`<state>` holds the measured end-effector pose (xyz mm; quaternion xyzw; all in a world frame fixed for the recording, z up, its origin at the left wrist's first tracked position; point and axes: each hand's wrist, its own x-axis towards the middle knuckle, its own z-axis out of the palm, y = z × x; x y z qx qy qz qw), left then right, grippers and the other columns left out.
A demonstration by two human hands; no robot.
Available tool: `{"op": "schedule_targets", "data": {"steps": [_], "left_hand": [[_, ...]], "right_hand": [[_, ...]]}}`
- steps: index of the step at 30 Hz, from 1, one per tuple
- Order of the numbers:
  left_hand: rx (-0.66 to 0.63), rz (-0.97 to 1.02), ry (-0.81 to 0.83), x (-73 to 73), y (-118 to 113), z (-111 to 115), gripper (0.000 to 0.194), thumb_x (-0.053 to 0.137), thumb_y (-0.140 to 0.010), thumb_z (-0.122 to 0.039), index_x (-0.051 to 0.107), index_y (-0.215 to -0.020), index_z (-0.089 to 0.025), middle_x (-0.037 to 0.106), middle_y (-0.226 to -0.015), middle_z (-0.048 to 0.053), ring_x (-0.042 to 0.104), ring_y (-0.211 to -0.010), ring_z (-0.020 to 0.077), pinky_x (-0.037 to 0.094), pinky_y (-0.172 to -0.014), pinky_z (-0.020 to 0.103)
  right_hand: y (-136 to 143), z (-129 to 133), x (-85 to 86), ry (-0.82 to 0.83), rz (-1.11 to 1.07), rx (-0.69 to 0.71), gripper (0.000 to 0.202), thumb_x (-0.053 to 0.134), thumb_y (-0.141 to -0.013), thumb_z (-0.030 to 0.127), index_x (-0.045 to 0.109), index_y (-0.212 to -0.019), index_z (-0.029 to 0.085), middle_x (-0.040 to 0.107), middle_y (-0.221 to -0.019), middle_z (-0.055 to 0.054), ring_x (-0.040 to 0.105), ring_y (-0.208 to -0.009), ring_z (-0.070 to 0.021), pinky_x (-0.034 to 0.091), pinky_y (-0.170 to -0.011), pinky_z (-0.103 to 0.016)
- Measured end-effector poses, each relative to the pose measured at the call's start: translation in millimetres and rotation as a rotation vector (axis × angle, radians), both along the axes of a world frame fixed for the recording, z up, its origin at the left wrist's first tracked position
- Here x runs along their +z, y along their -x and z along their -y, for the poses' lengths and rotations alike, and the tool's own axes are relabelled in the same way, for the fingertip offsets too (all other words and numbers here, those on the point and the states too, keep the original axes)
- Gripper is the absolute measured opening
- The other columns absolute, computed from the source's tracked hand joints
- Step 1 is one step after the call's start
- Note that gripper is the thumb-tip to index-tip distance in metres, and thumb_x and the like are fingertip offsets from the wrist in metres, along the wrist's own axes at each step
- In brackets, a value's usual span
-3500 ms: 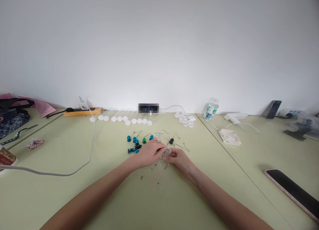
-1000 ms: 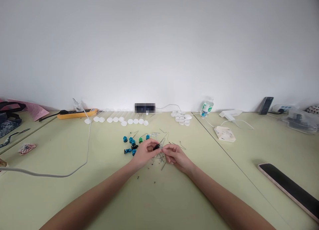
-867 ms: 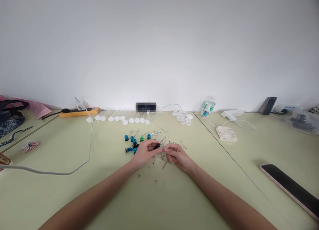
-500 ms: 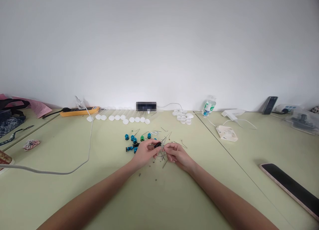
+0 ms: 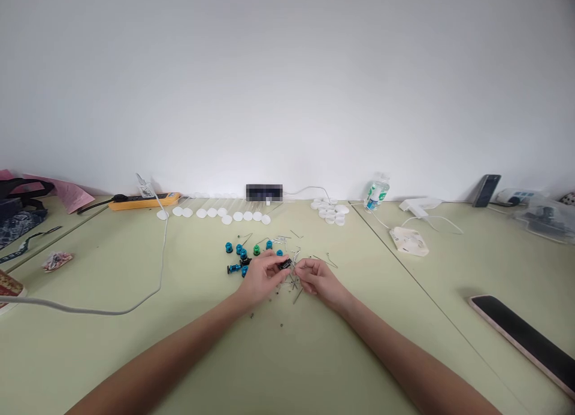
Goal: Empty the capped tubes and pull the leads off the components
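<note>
My left hand [image 5: 263, 278] pinches a small black part [image 5: 285, 264] between thumb and fingers. Close to its right side, my right hand [image 5: 320, 279] is closed with thumb and forefinger pressed together; whatever lies between those fingertips is too small to make out. Blue knob-like metal parts [image 5: 243, 254] and one green part [image 5: 256, 250] stand left of and behind the left hand. Around both hands lie thin metal rods and L-shaped hex keys [image 5: 331, 260], along with several tiny loose pieces [image 5: 252, 315].
White discs [image 5: 238, 216] line the back by the wall, with more white round pieces [image 5: 330, 211] to their right. A yellow power strip [image 5: 144, 202] and grey cable [image 5: 164, 253] lie left. A bottle [image 5: 376, 193], white box [image 5: 408, 240] and phone [image 5: 521, 337] are right.
The black part has turned in my left fingers, showing more of its side. My right fingertips have shifted slightly; both arms stay almost in place.
</note>
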<state>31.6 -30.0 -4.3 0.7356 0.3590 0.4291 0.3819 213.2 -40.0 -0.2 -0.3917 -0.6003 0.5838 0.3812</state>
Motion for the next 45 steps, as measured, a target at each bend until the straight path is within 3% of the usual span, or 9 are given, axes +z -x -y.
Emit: {"op": "schedule_targets", "data": {"steps": [5, 9, 16, 19, 24, 28, 31, 38, 45], "left_hand": [[0.048, -0.138, -0.230, 3.0, 1.0, 0.6, 0.029, 0.047, -0.083, -0.027, 0.059, -0.108, -0.018, 0.047, -0.080, 0.005, 0.048, -0.072, 0.0142, 0.046, -0.057, 0.024], [0.079, -0.159, -0.277, 4.8, -1.0, 3.3, 0.029, 0.045, -0.085, -0.025, 0.058, -0.109, -0.017, 0.047, -0.079, 0.004, 0.048, -0.068, 0.0132, 0.043, -0.057, 0.024], [0.127, -0.148, -0.268, 1.0, -4.8, 9.3, 0.027, 0.046, -0.084, -0.027, 0.058, -0.106, -0.017, 0.046, -0.078, 0.003, 0.047, -0.062, 0.0113, 0.044, -0.054, 0.024], [0.126, -0.140, -0.305, -0.4, -5.0, 9.1, 0.027, 0.045, -0.085, -0.026, 0.057, -0.108, -0.019, 0.046, -0.079, 0.003, 0.046, -0.062, 0.0110, 0.043, -0.055, 0.024], [0.048, -0.125, -0.391, -1.2, -4.4, 6.7, 0.030, 0.041, -0.087, -0.020, 0.054, -0.114, -0.022, 0.047, -0.087, 0.006, 0.048, -0.074, 0.0136, 0.044, -0.058, 0.024], [0.028, -0.112, -0.399, -2.2, -4.2, 5.9, 0.031, 0.040, -0.087, -0.018, 0.053, -0.115, -0.023, 0.049, -0.092, 0.006, 0.049, -0.077, 0.0142, 0.046, -0.063, 0.027], [0.020, -0.113, -0.403, -2.7, -4.3, 5.3, 0.031, 0.040, -0.087, -0.017, 0.053, -0.115, -0.023, 0.049, -0.092, 0.006, 0.050, -0.080, 0.0147, 0.046, -0.068, 0.029], [0.027, -0.129, -0.384, -4.4, -2.4, 1.1, 0.031, 0.037, -0.088, -0.017, 0.053, -0.114, -0.022, 0.049, -0.095, 0.007, 0.050, -0.085, 0.0154, 0.045, -0.073, 0.030], [-0.005, -0.167, -0.377, -4.8, -2.9, 3.5, 0.030, 0.039, -0.088, -0.017, 0.054, -0.113, -0.021, 0.049, -0.094, 0.007, 0.050, -0.082, 0.0147, 0.044, -0.071, 0.028]], "right_hand": [[11.7, 10.8, -2.9, -0.365, 0.392, -0.235, 0.021, 0.044, -0.084, 0.035, 0.050, -0.071, 0.019, 0.045, -0.049, 0.003, 0.035, -0.045, -0.0094, 0.025, -0.048, -0.022], [16.7, 15.5, -9.1, -0.625, 0.674, -0.390, 0.019, 0.039, -0.085, 0.026, 0.049, -0.071, 0.020, 0.046, -0.052, 0.001, 0.033, -0.045, -0.0106, 0.022, -0.049, -0.024], [16.5, 17.4, -11.7, -0.747, 0.913, -0.448, 0.023, 0.037, -0.085, 0.023, 0.054, -0.070, 0.019, 0.051, -0.050, -0.001, 0.036, -0.044, -0.0115, 0.020, -0.049, -0.025], [17.0, 17.7, -6.1, -0.670, 0.799, -0.446, 0.022, 0.041, -0.084, 0.026, 0.057, -0.069, 0.019, 0.055, -0.053, -0.001, 0.041, -0.047, -0.0117, 0.025, -0.050, -0.024], [12.1, 12.2, 3.4, -0.288, 0.403, -0.317, 0.021, 0.056, -0.075, 0.038, 0.065, -0.073, 0.019, 0.064, -0.070, -0.002, 0.049, -0.053, -0.0118, 0.035, -0.050, -0.023], [6.8, 6.2, 1.7, -0.077, 0.174, -0.243, 0.025, 0.069, -0.062, 0.038, 0.059, -0.060, 0.015, 0.061, -0.063, -0.002, 0.055, -0.060, -0.0133, 0.040, -0.054, -0.023], [6.6, 5.5, 0.0, 0.016, 0.098, -0.202, 0.028, 0.072, -0.059, 0.037, 0.054, -0.060, 0.015, 0.060, -0.059, 0.000, 0.052, -0.051, -0.0106, 0.035, -0.045, -0.021], [9.3, 8.7, 7.0, 0.053, -0.061, -0.005, 0.027, 0.062, -0.071, 0.039, 0.062, -0.080, 0.014, 0.059, -0.066, -0.003, 0.055, -0.057, -0.0124, 0.044, -0.056, -0.026], [3.7, 4.8, -1.6, 0.080, 0.014, -0.147, 0.027, 0.073, -0.060, 0.035, 0.055, -0.059, 0.015, 0.050, -0.056, 0.003, 0.042, -0.051, -0.0071, 0.029, -0.046, -0.020]]}}
